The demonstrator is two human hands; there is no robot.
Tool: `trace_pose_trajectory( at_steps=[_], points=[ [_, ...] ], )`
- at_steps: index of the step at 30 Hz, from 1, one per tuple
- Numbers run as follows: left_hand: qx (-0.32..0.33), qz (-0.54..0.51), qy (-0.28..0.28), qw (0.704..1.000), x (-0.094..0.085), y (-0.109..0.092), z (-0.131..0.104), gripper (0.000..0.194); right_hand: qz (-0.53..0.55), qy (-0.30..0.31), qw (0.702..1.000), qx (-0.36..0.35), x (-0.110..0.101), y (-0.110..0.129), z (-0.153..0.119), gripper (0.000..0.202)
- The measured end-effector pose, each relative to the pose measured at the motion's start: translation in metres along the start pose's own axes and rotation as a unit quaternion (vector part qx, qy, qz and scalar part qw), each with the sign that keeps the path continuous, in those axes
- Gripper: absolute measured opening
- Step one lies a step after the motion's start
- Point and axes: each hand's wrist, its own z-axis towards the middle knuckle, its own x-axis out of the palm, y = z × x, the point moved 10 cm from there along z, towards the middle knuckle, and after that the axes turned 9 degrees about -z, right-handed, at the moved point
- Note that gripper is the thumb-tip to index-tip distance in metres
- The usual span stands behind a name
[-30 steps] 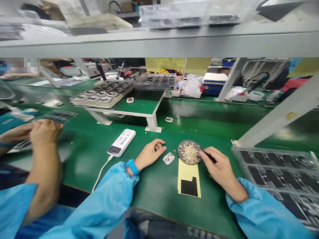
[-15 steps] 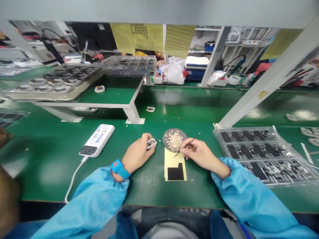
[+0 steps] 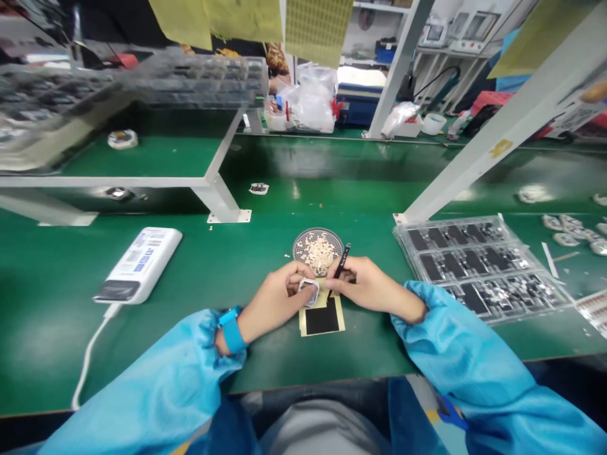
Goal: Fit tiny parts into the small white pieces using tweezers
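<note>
My left hand point(image 3: 279, 291) pinches a small white-framed part point(image 3: 309, 293) over the top of a yellow sheet. Close beside it, my right hand point(image 3: 363, 283) is closed on black tweezers point(image 3: 343, 260), their tips pointing down at the sheet. The yellow sheet point(image 3: 342, 321) carries a black rectangular patch point(image 3: 321, 320) and lies on the green table just below both hands. Beyond the fingers stands a round grey dish point(image 3: 298, 245) with many small beige pieces point(image 3: 318, 251) in it.
A white power bank point(image 3: 142, 262) with a cable lies at left, near a raised green shelf point(image 3: 175, 148). Clear trays of black parts point(image 3: 446, 294) are at right, under a slanted white post point(image 3: 474, 139). More white-framed parts point(image 3: 569, 224) lie far right.
My left hand has moved right with the white-framed part, up to my right hand. The tweezers now stand more upright. The camera view has shifted, too.
</note>
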Motion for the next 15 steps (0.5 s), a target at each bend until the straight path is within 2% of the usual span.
trace_pose_trajectory(
  at_steps=[4,7,12,15],
  points=[
    [0.019,0.088,0.016,0.996,0.002,-0.001,-0.003,0.011,-0.003,-0.001,1.000,-0.009,0.000,0.002,0.001,0.025],
    [0.019,0.115,0.018,0.993,0.003,-0.003,-0.003,0.011,0.006,0.009,1.000,-0.008,0.001,0.002,0.001,0.024],
    [0.009,0.076,0.017,0.997,0.003,-0.002,-0.003,0.012,0.036,0.006,0.999,-0.004,-0.002,0.005,-0.001,0.023],
    [-0.001,0.010,0.013,1.000,0.002,0.001,-0.001,0.015,0.074,-0.051,0.995,-0.038,-0.016,0.019,-0.003,0.023]
  ],
)
